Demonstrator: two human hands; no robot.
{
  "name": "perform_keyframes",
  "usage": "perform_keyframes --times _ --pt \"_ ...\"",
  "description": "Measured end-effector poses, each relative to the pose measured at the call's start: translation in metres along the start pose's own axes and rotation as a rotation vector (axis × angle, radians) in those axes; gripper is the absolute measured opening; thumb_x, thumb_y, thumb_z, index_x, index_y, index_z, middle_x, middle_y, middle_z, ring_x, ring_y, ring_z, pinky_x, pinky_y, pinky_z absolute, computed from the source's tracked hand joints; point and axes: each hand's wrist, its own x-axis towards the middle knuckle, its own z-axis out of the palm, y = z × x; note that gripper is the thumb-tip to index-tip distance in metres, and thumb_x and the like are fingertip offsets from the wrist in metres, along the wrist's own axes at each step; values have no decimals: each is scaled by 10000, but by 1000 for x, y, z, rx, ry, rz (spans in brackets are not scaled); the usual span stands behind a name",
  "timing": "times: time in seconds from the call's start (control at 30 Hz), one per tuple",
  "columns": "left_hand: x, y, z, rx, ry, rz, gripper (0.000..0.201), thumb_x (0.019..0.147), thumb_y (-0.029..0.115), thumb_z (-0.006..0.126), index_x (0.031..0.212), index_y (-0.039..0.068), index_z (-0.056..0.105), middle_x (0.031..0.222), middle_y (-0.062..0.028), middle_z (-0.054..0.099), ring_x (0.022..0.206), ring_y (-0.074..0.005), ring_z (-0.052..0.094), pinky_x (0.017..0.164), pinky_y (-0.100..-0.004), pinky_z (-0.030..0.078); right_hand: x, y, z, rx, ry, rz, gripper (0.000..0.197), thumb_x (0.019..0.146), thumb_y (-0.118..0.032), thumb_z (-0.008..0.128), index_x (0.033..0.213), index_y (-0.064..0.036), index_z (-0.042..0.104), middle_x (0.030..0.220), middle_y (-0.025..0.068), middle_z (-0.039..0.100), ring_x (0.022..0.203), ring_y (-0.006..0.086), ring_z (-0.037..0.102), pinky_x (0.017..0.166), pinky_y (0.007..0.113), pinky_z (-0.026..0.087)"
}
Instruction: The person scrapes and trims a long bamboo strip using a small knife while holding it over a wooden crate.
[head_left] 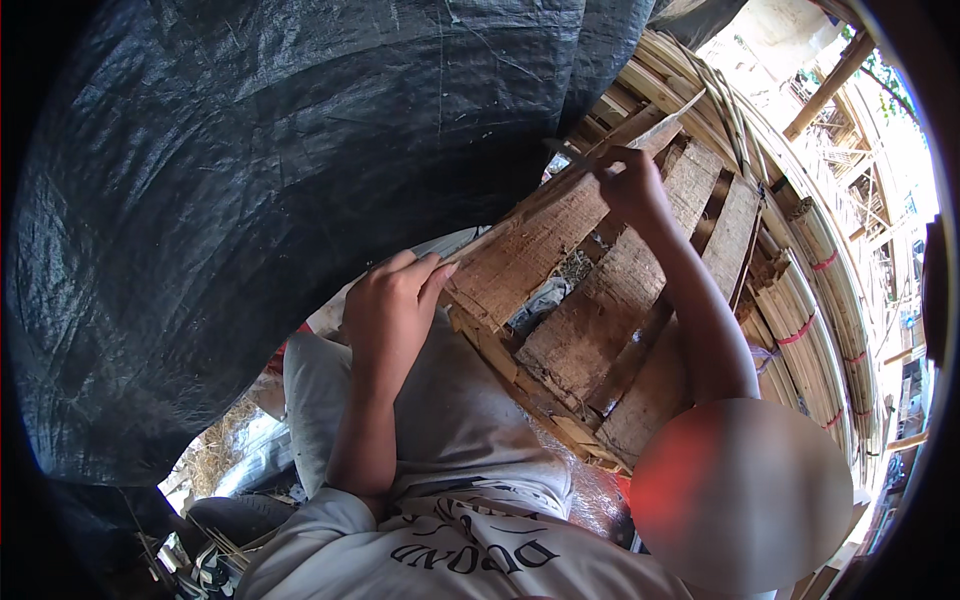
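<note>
My left hand is closed, thumb and fingers pinching the near end of a thin strip of wood or bamboo. The strip slants away to the upper right along the edge of a rough plank bench, and its pale far end sticks out past my right hand. Over the strip, my right hand is wrapped round a knife, with the grey blade pointing left. The knife's handle is hidden in my fingers. I cannot tell whether the blade touches the strip.
A large black plastic sheet hangs along the left and far side, close to both hands. Bundles of pale strips tied with red bands stand at the right. More long strips lie behind the bench. Gaps separate the bench's planks.
</note>
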Motion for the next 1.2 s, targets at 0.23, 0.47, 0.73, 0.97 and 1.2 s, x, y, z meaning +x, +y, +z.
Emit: perform_keyframes --times 0.23,0.47,0.73,0.97,1.2 --pt "2 -2 0 1 24 39 207 886 242 787 997 67 789 802 -94 668 699 -320 675 608 -405 498 -16 -9 14 30 14 -152 48 961 -75 681 946 -45 715 550 13 560 473 74 518 416 312 373" --pt "10 -4 0 -1 0 23 204 882 249 789 989 76 791 815 -84 680 707 -314 682 613 -411 507 -7 12 13 -146 117 -241 75 932 -69 710 978 -10 706 623 91 620 571 139 601 523 355 462" --pt "20 -15 -2 8 -26 26 203 879 250 791 988 78 793 814 -83 687 709 -310 689 603 -404 506 -2 -17 5 -81 1 -47 78 892 -57 668 929 -42 735 785 178 720 753 307 747 677 437 569" --pt "23 -14 -4 -11 -15 30 198 874 240 795 992 80 797 813 -91 685 713 -313 688 603 -406 505 8 -13 0 -31 -28 29 67 957 -79 681 968 -19 707 589 32 592 467 105 541 424 320 392" --pt "25 -16 -5 6 -30 10 204 879 242 791 994 75 796 820 -90 689 717 -316 688 610 -409 508 1 -25 8 23 -96 -23 48 961 -38 656 932 -14 685 618 34 598 510 120 598 442 340 433"
